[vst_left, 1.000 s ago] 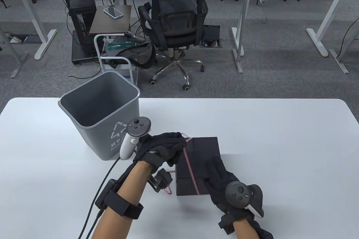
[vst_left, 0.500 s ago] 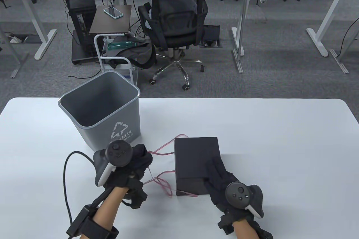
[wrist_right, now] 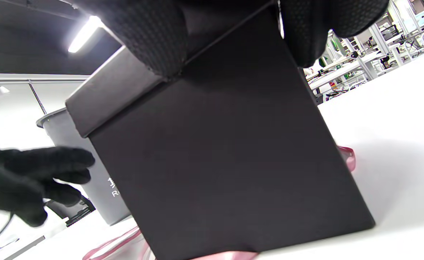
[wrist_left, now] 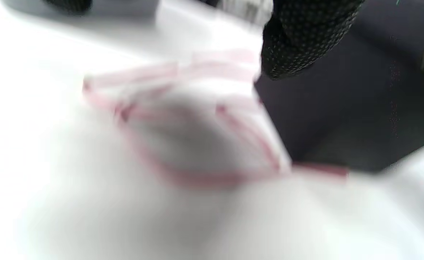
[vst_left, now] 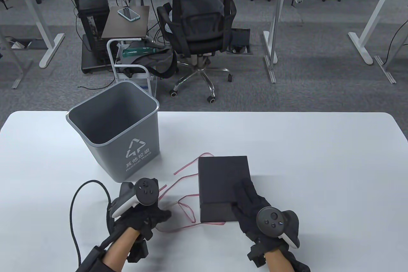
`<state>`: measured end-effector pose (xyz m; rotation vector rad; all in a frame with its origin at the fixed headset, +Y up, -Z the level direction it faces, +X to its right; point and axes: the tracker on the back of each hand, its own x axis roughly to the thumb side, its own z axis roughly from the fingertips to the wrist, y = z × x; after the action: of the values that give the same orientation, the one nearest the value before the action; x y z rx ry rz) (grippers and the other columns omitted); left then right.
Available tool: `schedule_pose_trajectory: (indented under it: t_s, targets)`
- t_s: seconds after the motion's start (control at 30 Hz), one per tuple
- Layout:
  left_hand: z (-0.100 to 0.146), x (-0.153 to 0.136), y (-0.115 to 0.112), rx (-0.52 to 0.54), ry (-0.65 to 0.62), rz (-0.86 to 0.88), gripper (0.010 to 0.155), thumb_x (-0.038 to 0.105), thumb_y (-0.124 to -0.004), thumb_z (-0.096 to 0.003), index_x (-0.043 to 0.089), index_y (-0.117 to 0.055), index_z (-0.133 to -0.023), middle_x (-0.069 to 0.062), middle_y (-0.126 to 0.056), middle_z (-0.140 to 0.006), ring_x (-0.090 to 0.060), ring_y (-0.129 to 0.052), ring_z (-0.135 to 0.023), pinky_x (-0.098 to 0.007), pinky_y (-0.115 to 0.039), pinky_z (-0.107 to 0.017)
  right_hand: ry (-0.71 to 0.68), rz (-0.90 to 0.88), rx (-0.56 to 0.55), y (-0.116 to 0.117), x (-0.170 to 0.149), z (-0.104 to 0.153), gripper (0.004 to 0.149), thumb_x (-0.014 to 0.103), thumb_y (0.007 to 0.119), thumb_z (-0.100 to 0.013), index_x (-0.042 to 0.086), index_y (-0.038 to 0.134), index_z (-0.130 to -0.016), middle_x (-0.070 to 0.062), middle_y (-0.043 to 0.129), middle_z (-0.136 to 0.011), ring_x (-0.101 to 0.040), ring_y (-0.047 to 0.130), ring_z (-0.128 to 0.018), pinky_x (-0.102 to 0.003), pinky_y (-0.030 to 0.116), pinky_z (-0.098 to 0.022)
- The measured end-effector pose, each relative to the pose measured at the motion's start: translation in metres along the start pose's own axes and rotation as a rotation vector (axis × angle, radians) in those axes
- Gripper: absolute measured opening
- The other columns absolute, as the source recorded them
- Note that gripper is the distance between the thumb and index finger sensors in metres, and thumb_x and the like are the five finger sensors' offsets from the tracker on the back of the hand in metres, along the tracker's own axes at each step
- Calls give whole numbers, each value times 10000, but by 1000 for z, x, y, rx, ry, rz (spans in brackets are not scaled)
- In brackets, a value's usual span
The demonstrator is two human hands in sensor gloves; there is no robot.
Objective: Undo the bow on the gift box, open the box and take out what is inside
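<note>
Grey bin (vst_left: 114, 128) stands upright at far left of white table (vst_left: 318, 157), just beyond and a bit left of the L hand (vst_left: 145, 217); recycling mark and lettering on its near face.

L hand sits on the table near the front edge, tracker (vst_left: 140, 194) on its back, cable looping off to its left. Fingers look curled inward, w/ pink ribbon (vst_left: 186, 211) running up to the fingertips; can't tell for sure if it's pinching the ribbon or just touching. L wrist view too blurred to settle it: one gloved fingertip (wrist_left: 302, 39) above blurred pink loops (wrist_left: 197, 119), dark box (wrist_left: 360, 101) at right.

Ribbon lies loose, untied, in loops and strands on the table betw. L hand and box; one end passes under the box's near edge.

Black gift box (vst_left: 223, 182) stands closed, just right of the L hand's reach, apart from it. R hand (vst_left: 255, 203) rests on top of the box's near-right part, fingers straight and spread flat on the lid, thumb down the near side. R wrist view: box wall (wrist_right: 226, 162) fills the frame, lid still on, pink ribbon (wrist_right: 347, 157) at its base.
</note>
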<state>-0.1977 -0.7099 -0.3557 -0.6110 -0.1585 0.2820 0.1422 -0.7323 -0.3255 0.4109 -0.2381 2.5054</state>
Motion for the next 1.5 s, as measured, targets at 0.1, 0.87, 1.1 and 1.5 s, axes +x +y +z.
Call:
schedule_pose_trajectory:
  t_s: [0.1,0.87,1.1,1.5]
  targets:
    - [-28,5,-26,-35,36,-170,1268,632,-869,-512,62,114,-1075,-412,142,-1095,-667,-20,-1013,-775,-360,-731,2,-4,2,0,0,0,690,390,775,-600,262,437,-1188,-34,312,-1237,-517,748,-854,-649,608,-653]
    - [-69,42,-26,370,17,-217,708,398,-894,-477,177,-641,-1100,-61,-903,-909,-276,-940,-704,-385,-885,-524,1,0,12,0,1,-1,689,385,777,-603,256,437,-1188,-42,314,-1236,-522,751,-852,-652,610,-650]
    - [-66,44,-23,411,-6,-192,355,340,-920,-501,277,-907,-850,5,-1022,-702,-196,-1032,-535,-297,-961,-371,0,6,8,0,1,-1,688,387,776,-602,255,439,-1187,-42,317,-1235,-523,753,-849,-651,612,-649]
    - [-53,14,-20,384,120,-42,357,338,-918,-512,187,-915,-836,-47,-1005,-626,-176,-1048,-426,-267,-968,-271,-4,2,-2,1,-1,0,691,388,773,-600,258,433,-1187,-40,310,-1235,-516,753,-851,-648,610,-652]
